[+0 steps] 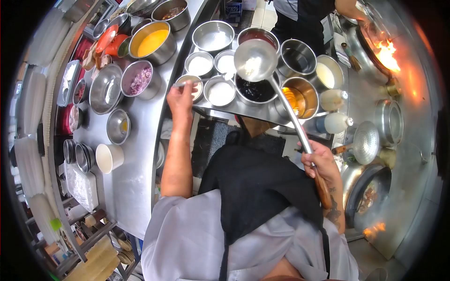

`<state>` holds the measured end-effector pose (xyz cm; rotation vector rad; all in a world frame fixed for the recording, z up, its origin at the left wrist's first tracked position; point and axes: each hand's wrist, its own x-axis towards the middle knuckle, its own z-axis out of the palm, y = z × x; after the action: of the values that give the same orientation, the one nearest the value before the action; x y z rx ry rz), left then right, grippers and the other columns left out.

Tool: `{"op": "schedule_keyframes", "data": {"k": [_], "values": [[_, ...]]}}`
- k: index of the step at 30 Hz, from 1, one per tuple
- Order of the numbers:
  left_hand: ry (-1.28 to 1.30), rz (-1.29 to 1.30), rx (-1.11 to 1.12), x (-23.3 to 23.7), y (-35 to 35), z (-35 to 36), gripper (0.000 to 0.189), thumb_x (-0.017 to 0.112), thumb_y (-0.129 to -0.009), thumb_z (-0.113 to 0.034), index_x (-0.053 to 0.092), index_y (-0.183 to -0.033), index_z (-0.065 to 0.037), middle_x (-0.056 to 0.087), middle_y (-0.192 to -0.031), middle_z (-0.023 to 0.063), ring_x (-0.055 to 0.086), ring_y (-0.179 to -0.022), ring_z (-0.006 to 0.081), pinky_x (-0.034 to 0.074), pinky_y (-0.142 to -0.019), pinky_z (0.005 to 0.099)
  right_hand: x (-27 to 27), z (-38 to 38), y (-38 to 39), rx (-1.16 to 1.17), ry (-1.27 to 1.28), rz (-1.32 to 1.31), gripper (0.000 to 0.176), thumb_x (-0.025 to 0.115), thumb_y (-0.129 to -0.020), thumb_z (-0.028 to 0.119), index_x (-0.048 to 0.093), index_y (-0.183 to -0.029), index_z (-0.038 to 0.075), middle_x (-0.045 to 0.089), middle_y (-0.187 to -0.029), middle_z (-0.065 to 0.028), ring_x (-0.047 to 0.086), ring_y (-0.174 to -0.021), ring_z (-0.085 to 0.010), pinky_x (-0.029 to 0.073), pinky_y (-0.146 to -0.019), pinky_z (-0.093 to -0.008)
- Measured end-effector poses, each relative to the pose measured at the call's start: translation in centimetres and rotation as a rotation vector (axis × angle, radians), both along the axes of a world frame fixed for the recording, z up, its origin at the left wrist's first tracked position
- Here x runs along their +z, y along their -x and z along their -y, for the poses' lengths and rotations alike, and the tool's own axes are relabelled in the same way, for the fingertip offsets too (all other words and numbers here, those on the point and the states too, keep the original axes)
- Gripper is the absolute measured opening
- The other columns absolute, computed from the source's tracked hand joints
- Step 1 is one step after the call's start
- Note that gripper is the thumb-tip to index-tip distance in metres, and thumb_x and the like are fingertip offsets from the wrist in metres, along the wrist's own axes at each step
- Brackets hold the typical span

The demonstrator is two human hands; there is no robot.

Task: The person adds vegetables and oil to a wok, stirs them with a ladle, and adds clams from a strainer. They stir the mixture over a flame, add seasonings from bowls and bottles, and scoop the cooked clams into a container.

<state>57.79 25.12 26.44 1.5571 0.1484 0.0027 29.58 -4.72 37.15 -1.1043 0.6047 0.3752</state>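
My right hand (322,161) is closed round the handle of a long ladle (254,60). Some pale stuff lies in its bowl, which hangs over a pot of dark sauce (255,92) and hides part of it. My left hand (181,97) pinches the thin handle of a small spoon (228,76), whose tip holds something white above the seasoning bowls. Under that spoon is a bowl of white powder (220,92). Close to my left fingers is a bowl with pale contents (194,88), partly covered by the hand. More white powder fills a bowl (199,63) behind.
On the right, flames (387,55) rise by a far wok, and a nearer wok (370,195) holds food. A perforated skimmer (366,143) lies beside squeeze bottles (335,123). The left counter (129,187) bears chopped onion (139,80) and yellow liquid (152,43). Another person (304,18) stands ahead.
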Motion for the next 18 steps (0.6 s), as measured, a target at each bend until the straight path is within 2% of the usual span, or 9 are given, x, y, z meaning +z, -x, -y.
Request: {"op": "schedule_keyframes", "data": {"k": [3,4,8,11,15,16,18], "values": [[-0.352,0.433,-0.014,2.2,0.4,1.3,0.018,0.063,-0.09,-0.016,0.065,-0.093,0.001,0.069,-0.082,0.0098,0.062,-0.07,0.0136,0.049,-0.063,0.0291,0.2,-0.1,0.5,0.056,0.027,-0.06,0.037,0.054,-0.085,0.001,0.049,-0.121,-0.002,0.05,-0.067,-0.0045,0.047,-0.042,-0.0092,0.039,-0.037,-0.0216],[-0.402,0.503,0.01,2.6,0.7,1.7,0.02,0.06,-0.091,-0.017,0.064,-0.093,0.002,0.068,-0.08,0.0142,0.065,-0.07,0.02,0.049,-0.064,0.0319,0.0,0.1,0.7,0.072,0.023,-0.072,0.036,0.054,-0.085,0.001,0.049,-0.121,-0.002,0.051,-0.067,-0.0044,0.048,-0.042,-0.0092,0.039,-0.037,-0.0216],[-0.566,0.383,-0.035,-1.0,2.1,1.1,0.024,0.057,-0.092,-0.018,0.064,-0.094,0.006,0.067,-0.08,0.0209,0.065,-0.069,0.0317,0.049,-0.065,0.038,0.2,-0.1,1.4,0.095,0.099,-0.072,0.037,0.054,-0.085,0.001,0.05,-0.122,-0.002,0.052,-0.068,-0.0025,0.049,-0.043,-0.0086,0.039,-0.038,-0.0212],[-0.593,0.256,-0.114,-4.6,3.3,-0.2,0.027,0.057,-0.092,-0.019,0.064,-0.093,0.006,0.067,-0.079,0.0205,0.064,-0.068,0.0311,0.048,-0.065,0.0385,0.1,-0.6,1.7,0.115,0.257,-0.042,0.039,0.053,-0.085,0.003,0.05,-0.123,-0.002,0.052,-0.067,-0.001,0.049,-0.044,-0.008,0.039,-0.04,-0.0212],[-0.417,0.104,-0.115,-8.3,4.2,-1.8,0.032,0.054,-0.096,-0.024,0.065,-0.093,0.006,0.065,-0.077,0.0146,0.061,-0.072,0.0198,0.048,-0.07,0.034,-0.3,-0.7,1.3,0.16,0.425,-0.036,0.04,0.052,-0.086,0.007,0.049,-0.125,-0.003,0.05,-0.067,0.0003,0.049,-0.045,-0.0073,0.04,-0.043,-0.022],[-0.357,0.007,-0.13,-6.5,5.0,-1.7,0.038,0.049,-0.099,-0.028,0.064,-0.096,0.007,0.064,-0.081,0.0116,0.061,-0.076,0.0162,0.048,-0.073,0.031,-0.3,-0.8,1.0,0.155,0.43,-0.037,0.04,0.052,-0.086,0.005,0.049,-0.125,-0.003,0.05,-0.067,0.0001,0.048,-0.045,-0.0074,0.04,-0.042,-0.022],[-0.24,-0.064,-0.079,-7.9,5.6,-2.6,0.041,0.046,-0.1,-0.03,0.064,-0.097,0.007,0.065,-0.084,0.0116,0.061,-0.077,0.0162,0.049,-0.074,0.0298,-0.2,-1.0,0.6,0.147,0.436,-0.039,0.041,0.053,-0.086,0.001,0.047,-0.126,-0.003,0.05,-0.068,-0.0003,0.048,-0.043,-0.0075,0.04,-0.04,-0.022]]}}
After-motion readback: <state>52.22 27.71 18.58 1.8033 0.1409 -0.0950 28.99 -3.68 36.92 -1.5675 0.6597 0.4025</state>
